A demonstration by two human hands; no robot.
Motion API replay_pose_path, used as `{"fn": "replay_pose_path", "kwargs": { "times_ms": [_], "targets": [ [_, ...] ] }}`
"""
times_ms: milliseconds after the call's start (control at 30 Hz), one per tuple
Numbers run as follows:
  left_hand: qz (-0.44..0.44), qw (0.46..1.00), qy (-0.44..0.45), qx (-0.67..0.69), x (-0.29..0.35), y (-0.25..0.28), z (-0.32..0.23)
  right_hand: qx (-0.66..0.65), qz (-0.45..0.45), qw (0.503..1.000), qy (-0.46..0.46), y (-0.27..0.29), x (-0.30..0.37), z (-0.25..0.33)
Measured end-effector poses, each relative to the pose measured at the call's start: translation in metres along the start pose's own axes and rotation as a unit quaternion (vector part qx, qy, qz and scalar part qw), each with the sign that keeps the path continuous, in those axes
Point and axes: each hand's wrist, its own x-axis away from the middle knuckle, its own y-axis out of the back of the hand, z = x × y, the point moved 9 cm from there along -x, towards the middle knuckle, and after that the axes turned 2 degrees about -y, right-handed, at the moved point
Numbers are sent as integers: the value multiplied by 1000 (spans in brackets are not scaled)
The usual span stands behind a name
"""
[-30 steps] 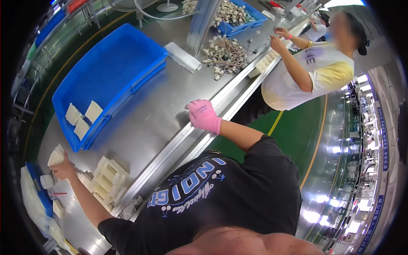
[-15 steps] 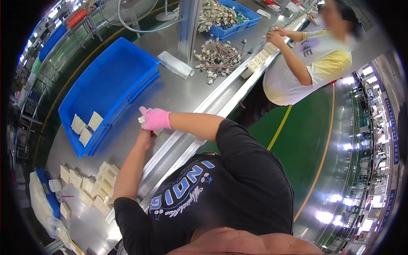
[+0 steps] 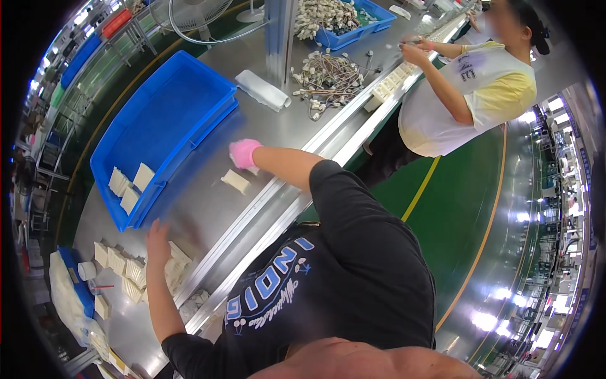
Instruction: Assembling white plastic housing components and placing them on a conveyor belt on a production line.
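Observation:
My right hand (image 3: 245,153), in a pink glove, is low over the metal table. Its fingers look curled, and a pale edge shows under the palm; what it holds is hidden. Just below it a cream rectangular block (image 3: 235,181) lies on the tabletop. My bare left hand (image 3: 158,239) is over the near left part of the table with fingers stretched out, seemingly holding nothing. It is beside rows of cream ribbed plastic pieces (image 3: 134,270), partly hidden by my forearm. A blue tray (image 3: 189,136) with several cream pieces (image 3: 129,200) in it stands beyond my hands.
A metal rail (image 3: 278,183) runs along the table's near edge, with cream blocks (image 3: 390,82) farther along it. Bundled wires with connectors (image 3: 328,82), a white sheet (image 3: 263,90), a metal post (image 3: 278,44) and a fan (image 3: 202,12) are farther off. A co-worker (image 3: 467,101) stands at right.
My hands were together before and are now apart. My left hand has moved toward the near left pieces, my right hand slightly away and right. The cream block now shows on the table.

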Motion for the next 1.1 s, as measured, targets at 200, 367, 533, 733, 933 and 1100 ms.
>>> {"fn": "replay_pose_path", "kwargs": {
  "times_ms": [200,367,533,733,933,1100],
  "targets": [
    [91,994,-19,-50,30,-24,6,-116,61,984,-120,-15,5,-21],
    [149,987,-32,-52,33,-15,-8,-90,3,980,-177,27,36,-19],
    [46,998,13,-42,20,35,-27,-26,106,984,-141,20,43,-9],
    [-256,929,67,259,2,55,-33,39,-80,994,-61,17,41,-3],
    [-167,691,215,670,-30,-22,-75,-382,-105,918,22,64,67,7],
    [-166,640,158,733,-38,-30,-125,-552,109,826,-17,48,90,65]
  ]
}}
